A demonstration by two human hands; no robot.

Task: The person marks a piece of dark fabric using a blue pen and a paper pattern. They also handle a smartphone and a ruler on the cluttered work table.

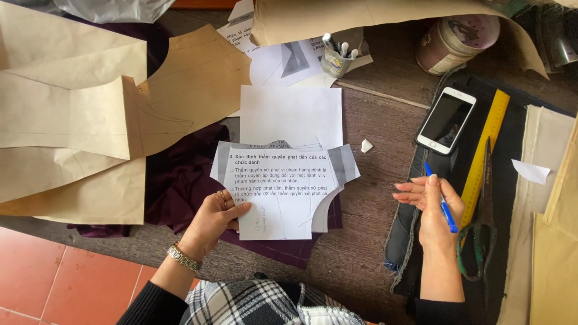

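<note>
The cut paper pattern pieces (283,189), a small stack of printed white sheets trimmed to a curved shape, lie on the dark wooden table (373,180) over a piece of dark purple fabric (174,180); the left hand (215,218) pinches the stack at its lower left edge, thumb on top and fingers beneath, a ring on one finger and a metal watch (182,257) at the wrist; the right hand (430,207) is well apart to the right, closed loosely round a blue pen (441,198) that runs across the palm, its fingers stretched out towards the stack; just beyond the stack lies a blank white sheet (292,114), and near it a small white paper scrap (366,145); to the left spread large tan pattern papers (78,120); to the right, on black cloth (512,156), rest a white smartphone (447,120), a yellow ruler (486,147) and dark scissors (481,229); at the far edge stand a small cup of markers (337,57) and a round tin (460,42).
</note>
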